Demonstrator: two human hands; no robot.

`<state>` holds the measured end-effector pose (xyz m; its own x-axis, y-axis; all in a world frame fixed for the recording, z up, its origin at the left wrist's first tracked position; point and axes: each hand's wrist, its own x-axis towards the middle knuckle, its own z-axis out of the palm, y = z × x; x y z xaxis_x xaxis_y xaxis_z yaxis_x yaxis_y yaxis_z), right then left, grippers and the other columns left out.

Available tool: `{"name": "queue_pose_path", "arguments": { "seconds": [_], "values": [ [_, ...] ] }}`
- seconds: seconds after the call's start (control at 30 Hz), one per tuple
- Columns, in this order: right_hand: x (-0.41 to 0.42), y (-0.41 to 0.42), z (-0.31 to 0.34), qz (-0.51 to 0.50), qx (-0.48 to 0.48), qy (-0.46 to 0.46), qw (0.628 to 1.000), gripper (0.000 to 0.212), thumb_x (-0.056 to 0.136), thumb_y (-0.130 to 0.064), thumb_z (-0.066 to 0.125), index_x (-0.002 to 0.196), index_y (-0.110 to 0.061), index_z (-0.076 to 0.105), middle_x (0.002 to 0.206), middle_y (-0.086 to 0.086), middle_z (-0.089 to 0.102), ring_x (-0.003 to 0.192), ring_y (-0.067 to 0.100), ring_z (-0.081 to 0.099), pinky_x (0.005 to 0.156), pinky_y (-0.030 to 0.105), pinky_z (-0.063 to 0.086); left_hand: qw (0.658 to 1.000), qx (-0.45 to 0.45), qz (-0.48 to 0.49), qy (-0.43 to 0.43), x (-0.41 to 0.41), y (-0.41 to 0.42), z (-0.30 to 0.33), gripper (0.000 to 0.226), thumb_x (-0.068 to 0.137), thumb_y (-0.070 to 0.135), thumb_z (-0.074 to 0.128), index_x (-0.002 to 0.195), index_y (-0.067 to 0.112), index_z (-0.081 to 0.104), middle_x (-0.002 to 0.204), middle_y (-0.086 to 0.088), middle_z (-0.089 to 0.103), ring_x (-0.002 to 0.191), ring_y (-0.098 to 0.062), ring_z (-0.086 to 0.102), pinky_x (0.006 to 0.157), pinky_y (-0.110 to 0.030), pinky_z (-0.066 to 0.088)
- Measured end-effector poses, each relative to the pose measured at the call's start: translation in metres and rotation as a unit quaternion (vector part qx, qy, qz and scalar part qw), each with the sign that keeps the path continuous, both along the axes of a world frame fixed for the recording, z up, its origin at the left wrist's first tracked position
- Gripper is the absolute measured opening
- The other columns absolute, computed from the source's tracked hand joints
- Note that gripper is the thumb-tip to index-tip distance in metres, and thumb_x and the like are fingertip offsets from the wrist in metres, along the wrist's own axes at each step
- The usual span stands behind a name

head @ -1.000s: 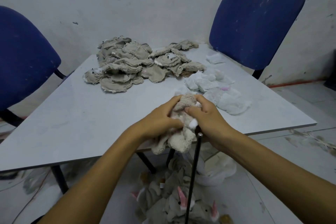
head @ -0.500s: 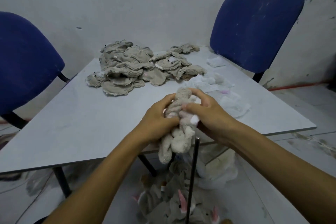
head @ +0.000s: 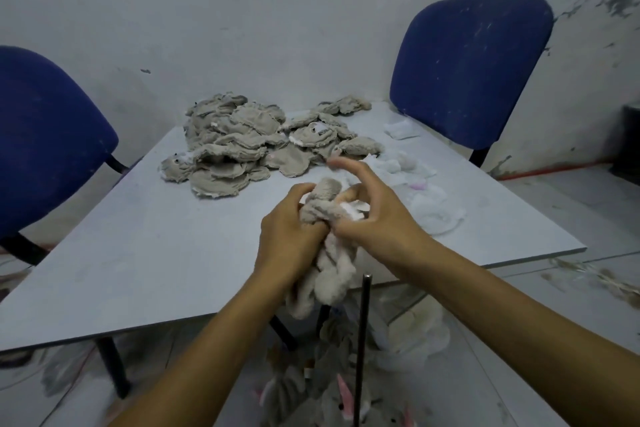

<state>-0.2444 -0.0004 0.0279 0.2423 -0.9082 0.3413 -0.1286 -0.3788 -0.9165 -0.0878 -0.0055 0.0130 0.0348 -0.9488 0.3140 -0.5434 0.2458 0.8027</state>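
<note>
A blue chair (head: 45, 135) stands at the left of the grey table (head: 138, 253). On the table's far part lies a pile of beige cloth pieces (head: 242, 146). Above the near edge, the left hand (head: 287, 236) grips a beige plush toy (head: 332, 267), which hangs down. The right hand (head: 377, 218) pinches its top, with the forefinger lifted. White cloth pieces (head: 433, 208) lie to the right, before a second blue chair (head: 471, 69).

Bare table (head: 145, 253) leftward; grey pile (head: 242, 149) beyond.
</note>
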Motion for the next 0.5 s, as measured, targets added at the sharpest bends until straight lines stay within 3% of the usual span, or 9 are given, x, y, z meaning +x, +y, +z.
{"name": "queue_pose_path", "arguments": {
  "seconds": [0.07,0.13,0.17,0.23,0.33,0.4,0.5],
  "values": [
    [0.008,0.007,-0.003,-0.004,-0.036,0.033,0.999,0.077,0.072,0.006,0.062,0.129,-0.045,0.052,0.099,0.001,0.059,0.071,0.002,0.055,0.058,0.022,0.049,0.995,-0.04,0.024,-0.092,-0.007,0.003,-0.001,0.068,0.074,0.017,0.059,0.132,0.048,0.04,0.102,0.0,0.063,0.09,-0.02,0.062,0.071,-0.04,0.052],
    [0.007,0.009,-0.001,-0.001,-0.038,0.008,0.999,0.081,0.071,0.006,0.063,0.133,-0.044,0.048,0.091,-0.005,0.064,0.07,0.001,0.058,0.057,0.021,0.048,0.992,0.102,-0.064,0.025,-0.002,0.004,0.011,0.082,0.081,0.004,0.062,0.142,0.047,0.029,0.103,-0.008,0.062,0.085,-0.021,0.068,0.066,-0.037,0.055],
    [0.005,0.008,0.003,0.005,-0.044,0.002,0.999,0.085,0.072,0.007,0.063,0.136,-0.045,0.045,0.091,-0.008,0.066,0.076,0.003,0.063,0.058,0.022,0.049,0.968,0.191,-0.125,0.106,0.003,0.006,0.014,0.087,0.082,-0.004,0.062,0.144,0.046,0.026,0.104,-0.011,0.061,0.08,-0.016,0.07,0.061,-0.033,0.055],
    [0.0,0.007,0.009,0.012,-0.077,0.03,0.996,0.09,0.075,0.009,0.062,0.142,-0.046,0.036,0.108,-0.013,0.066,0.099,0.009,0.064,0.073,0.03,0.054,0.934,0.245,-0.196,0.173,0.013,0.013,0.015,0.086,0.081,-0.01,0.063,0.141,0.045,0.036,0.111,-0.013,0.061,0.081,-0.012,0.07,0.06,-0.027,0.054],
    [-0.003,0.007,0.014,0.008,-0.145,0.062,0.988,0.089,0.081,0.0,0.07,0.147,-0.043,0.03,0.132,-0.011,0.049,0.113,0.011,0.055,0.082,0.035,0.054,0.98,0.11,-0.13,0.099,0.018,0.019,0.012,0.049,0.066,0.009,0.073,0.111,0.027,0.062,0.101,-0.009,0.066,0.084,-0.019,0.065,0.066,-0.04,0.058],
    [-0.008,0.005,0.014,-0.011,-0.173,0.082,0.982,0.093,0.078,-0.01,0.078,0.148,-0.044,0.028,0.133,-0.008,0.046,0.114,0.013,0.053,0.085,0.035,0.055,0.996,0.027,-0.081,0.038,0.018,0.019,0.015,0.028,0.061,0.022,0.071,0.087,0.019,0.06,0.08,-0.001,0.064,0.074,-0.021,0.06,0.068,-0.047,0.052],
    [-0.023,-0.001,0.009,0.01,-0.108,0.18,0.978,0.095,0.072,-0.031,0.088,0.142,-0.055,0.028,0.132,-0.006,0.05,0.117,0.01,0.055,0.088,0.027,0.054,0.996,-0.01,-0.08,0.027,0.024,0.013,0.021,0.023,0.06,0.027,0.071,0.078,0.022,0.057,0.069,0.01,0.061,0.068,-0.015,0.057,0.065,-0.044,0.051]
  ]
}}
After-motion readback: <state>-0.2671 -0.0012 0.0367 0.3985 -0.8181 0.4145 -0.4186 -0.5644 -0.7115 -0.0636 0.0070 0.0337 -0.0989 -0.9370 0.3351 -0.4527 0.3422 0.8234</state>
